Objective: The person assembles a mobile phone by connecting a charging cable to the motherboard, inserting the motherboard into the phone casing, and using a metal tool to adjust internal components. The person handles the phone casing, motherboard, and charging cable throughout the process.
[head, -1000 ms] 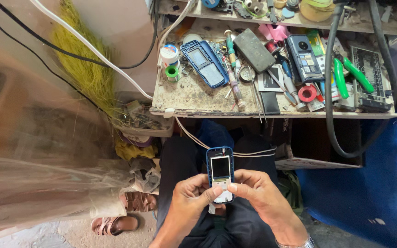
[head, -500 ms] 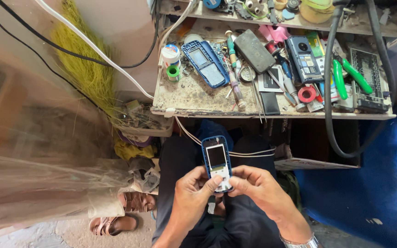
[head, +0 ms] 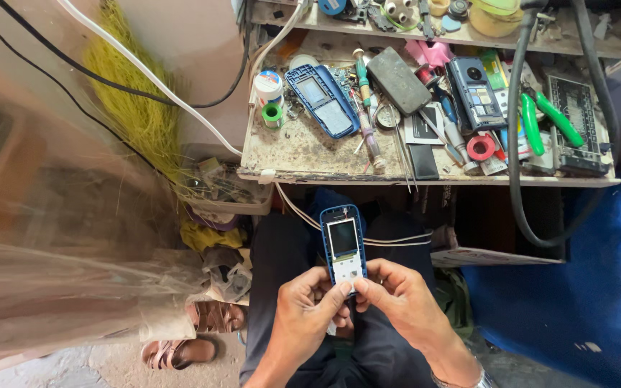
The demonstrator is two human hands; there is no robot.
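A small blue mobile phone [head: 343,243] with its front cover off shows a dark screen and a bare white keypad area. Both hands hold it over my lap. My left hand [head: 305,316] grips the lower left edge, its fingertips at the keypad. My right hand [head: 402,302] holds the lower right edge, thumb and forefinger pinching near the bottom of the phone. The phone stands upright, tilted slightly left. Its lower end is hidden by my fingers.
A cluttered workbench [head: 303,152] lies ahead with a blue phone cover [head: 321,99], screwdrivers [head: 365,108], green-handled pliers [head: 545,118], tape rolls [head: 272,115] and a black battery [head: 398,80]. A black hose [head: 514,165] hangs at the right. White cables [head: 145,72] cross the left. Sandalled feet [head: 194,336] are below.
The phone has risen a little and tilted left, and both hands have shifted lower on it, fingertips now at the keypad end.
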